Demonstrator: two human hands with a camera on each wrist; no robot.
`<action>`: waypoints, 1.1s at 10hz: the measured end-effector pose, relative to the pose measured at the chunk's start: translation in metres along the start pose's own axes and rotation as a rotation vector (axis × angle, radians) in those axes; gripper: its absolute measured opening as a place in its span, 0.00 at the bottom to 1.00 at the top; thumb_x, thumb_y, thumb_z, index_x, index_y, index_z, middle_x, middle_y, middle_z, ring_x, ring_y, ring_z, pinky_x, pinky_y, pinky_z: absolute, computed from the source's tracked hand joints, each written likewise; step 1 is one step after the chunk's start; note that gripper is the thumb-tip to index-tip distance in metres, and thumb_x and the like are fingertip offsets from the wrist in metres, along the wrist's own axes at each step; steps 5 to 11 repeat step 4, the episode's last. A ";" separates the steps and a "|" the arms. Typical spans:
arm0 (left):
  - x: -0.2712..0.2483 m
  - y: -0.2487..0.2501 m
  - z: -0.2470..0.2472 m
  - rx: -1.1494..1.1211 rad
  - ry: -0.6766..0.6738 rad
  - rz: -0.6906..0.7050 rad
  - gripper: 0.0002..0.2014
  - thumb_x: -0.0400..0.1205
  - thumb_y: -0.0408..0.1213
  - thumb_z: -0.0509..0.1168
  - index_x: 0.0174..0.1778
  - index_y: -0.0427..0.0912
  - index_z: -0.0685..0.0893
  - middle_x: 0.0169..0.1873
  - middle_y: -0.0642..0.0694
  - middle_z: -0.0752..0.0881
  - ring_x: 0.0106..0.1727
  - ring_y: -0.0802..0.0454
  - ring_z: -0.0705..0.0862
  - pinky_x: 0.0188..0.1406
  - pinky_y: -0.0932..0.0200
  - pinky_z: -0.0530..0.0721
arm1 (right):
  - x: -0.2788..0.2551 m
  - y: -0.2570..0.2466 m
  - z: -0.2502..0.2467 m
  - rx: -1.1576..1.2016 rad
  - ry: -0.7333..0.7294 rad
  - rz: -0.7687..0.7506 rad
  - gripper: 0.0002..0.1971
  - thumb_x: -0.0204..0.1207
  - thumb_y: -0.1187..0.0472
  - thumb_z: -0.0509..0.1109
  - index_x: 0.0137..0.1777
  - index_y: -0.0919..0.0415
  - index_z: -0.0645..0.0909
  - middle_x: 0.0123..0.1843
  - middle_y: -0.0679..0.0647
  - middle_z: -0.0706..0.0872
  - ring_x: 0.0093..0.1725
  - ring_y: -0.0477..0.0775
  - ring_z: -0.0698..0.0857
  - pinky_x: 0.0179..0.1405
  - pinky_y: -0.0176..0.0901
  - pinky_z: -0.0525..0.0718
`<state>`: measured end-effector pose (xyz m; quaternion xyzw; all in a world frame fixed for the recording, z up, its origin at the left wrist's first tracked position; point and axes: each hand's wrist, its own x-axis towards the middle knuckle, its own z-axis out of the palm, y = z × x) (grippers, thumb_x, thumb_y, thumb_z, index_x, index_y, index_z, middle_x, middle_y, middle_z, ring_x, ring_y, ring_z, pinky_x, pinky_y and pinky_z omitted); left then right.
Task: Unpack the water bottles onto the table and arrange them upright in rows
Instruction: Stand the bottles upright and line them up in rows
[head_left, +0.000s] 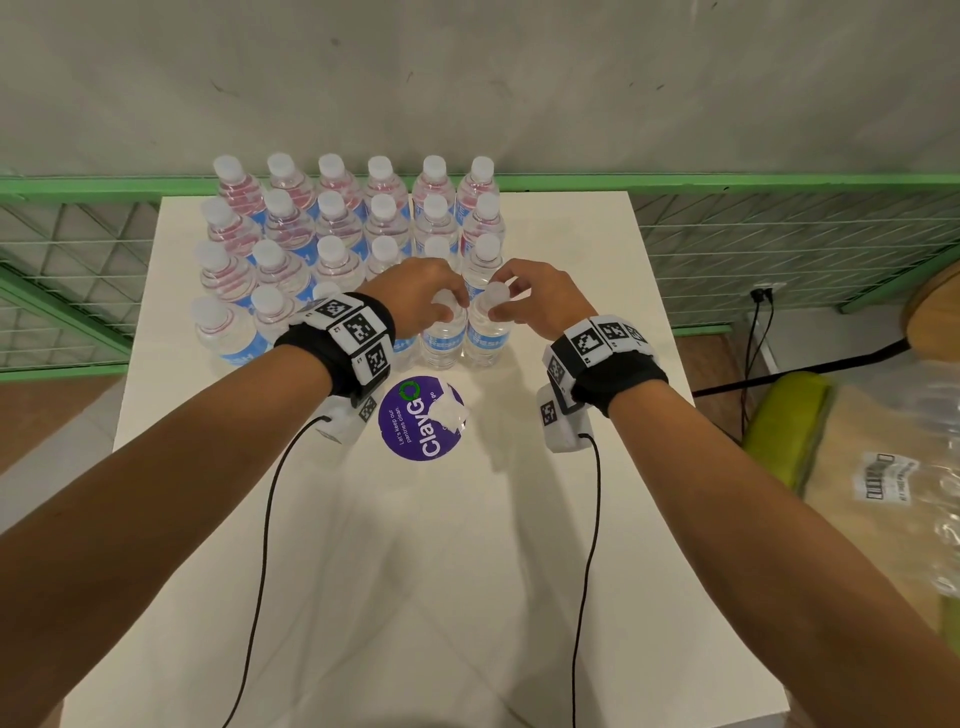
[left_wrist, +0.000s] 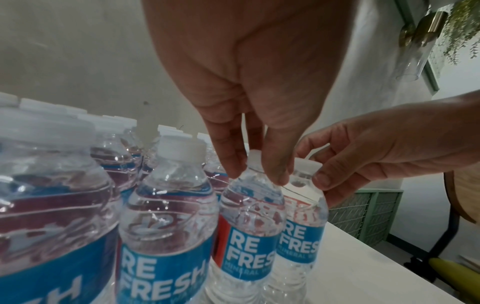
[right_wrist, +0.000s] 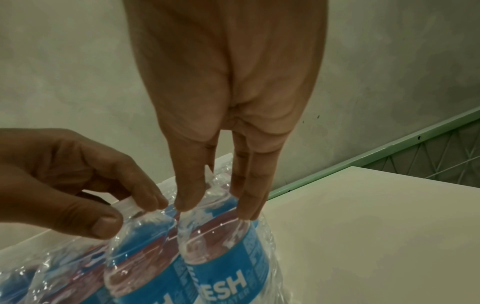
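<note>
Now both hands pinch bottle caps at the near row's right end: the left hand (head_left: 423, 296) grips one bottle (head_left: 442, 338) by its neck, the right hand (head_left: 535, 299) holds its neighbour (head_left: 487, 335), and both bottles stand upright on the counter (head_left: 545, 519), touching each other. The remaining bottles (head_left: 332, 228) fill rows behind them, so this looks like the last placement. Next, I'd say, comes a clean release, fingers lifting straight up without tipping either bottle.

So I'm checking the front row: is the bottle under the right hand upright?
Upright: the bottle stands on the table, right hand pinching its cap.
</note>
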<state>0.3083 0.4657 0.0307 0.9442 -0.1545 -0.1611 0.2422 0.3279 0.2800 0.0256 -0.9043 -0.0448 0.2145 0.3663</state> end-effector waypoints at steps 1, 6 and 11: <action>0.000 -0.001 0.001 -0.008 0.014 0.003 0.12 0.78 0.32 0.68 0.57 0.44 0.84 0.58 0.41 0.80 0.57 0.43 0.79 0.59 0.52 0.75 | 0.002 0.001 0.001 -0.008 0.009 -0.010 0.17 0.66 0.62 0.79 0.55 0.56 0.81 0.53 0.57 0.83 0.49 0.57 0.82 0.49 0.45 0.81; -0.032 0.007 0.013 0.029 0.185 0.088 0.23 0.79 0.33 0.66 0.72 0.46 0.73 0.72 0.42 0.72 0.75 0.42 0.66 0.74 0.49 0.64 | -0.021 0.010 -0.004 0.068 0.047 -0.018 0.29 0.68 0.58 0.78 0.70 0.49 0.74 0.57 0.52 0.80 0.56 0.49 0.79 0.52 0.39 0.73; -0.032 0.007 0.013 0.029 0.185 0.088 0.23 0.79 0.33 0.66 0.72 0.46 0.73 0.72 0.42 0.72 0.75 0.42 0.66 0.74 0.49 0.64 | -0.021 0.010 -0.004 0.068 0.047 -0.018 0.29 0.68 0.58 0.78 0.70 0.49 0.74 0.57 0.52 0.80 0.56 0.49 0.79 0.52 0.39 0.73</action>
